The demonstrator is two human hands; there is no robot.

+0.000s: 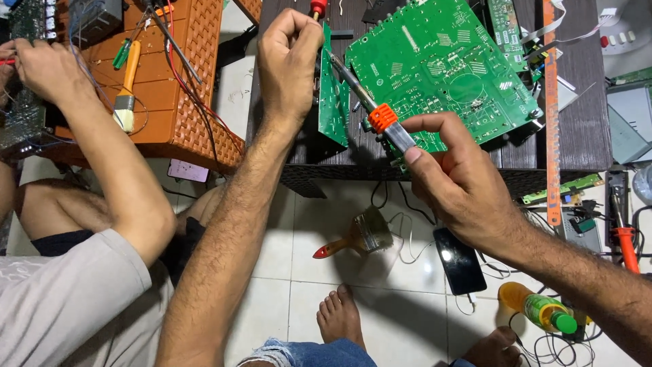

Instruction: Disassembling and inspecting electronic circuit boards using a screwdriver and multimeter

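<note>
My left hand (288, 64) grips a small green circuit board (333, 102) held on edge over the dark table (584, 129), with a red-handled tool (318, 7) sticking up above the fingers. My right hand (458, 183) holds a soldering iron (380, 115) with an orange collar; its tip touches the upper edge of the small board. A large green circuit board (441, 68) lies flat on the table just behind.
Another person's arm (102, 149) works at an orange plastic stool (183, 75) on the left, with a brush (125, 88) on it. On the tiled floor lie a paintbrush (360, 238), a phone (460, 259), a yellow bottle (536, 307), cables and bare feet (339, 316).
</note>
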